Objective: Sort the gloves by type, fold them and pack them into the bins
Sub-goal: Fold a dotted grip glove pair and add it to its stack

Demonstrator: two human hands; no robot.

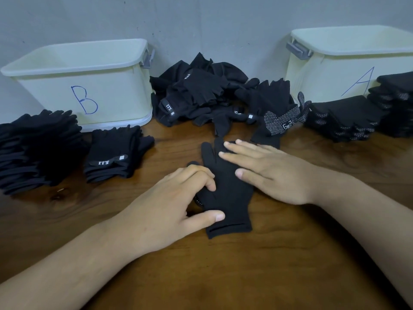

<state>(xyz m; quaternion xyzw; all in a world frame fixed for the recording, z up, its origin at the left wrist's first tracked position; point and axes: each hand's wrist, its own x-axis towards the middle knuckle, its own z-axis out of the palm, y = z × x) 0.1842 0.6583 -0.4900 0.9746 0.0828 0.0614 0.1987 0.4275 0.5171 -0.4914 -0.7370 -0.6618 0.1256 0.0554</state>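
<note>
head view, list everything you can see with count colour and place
glove: one, black, table centre under both hands
loose gloves: one heap, black, between the bins
bin B: one, off-white, back left
bin A: one, off-white, back right
plain stacks: two, black, before bin B
dotted stacks: two, black, white dots, before bin A
table: one, brown wood
left hand: one, curled, grips the glove's left edge
right hand: one, flat, presses the glove's fingers
</note>
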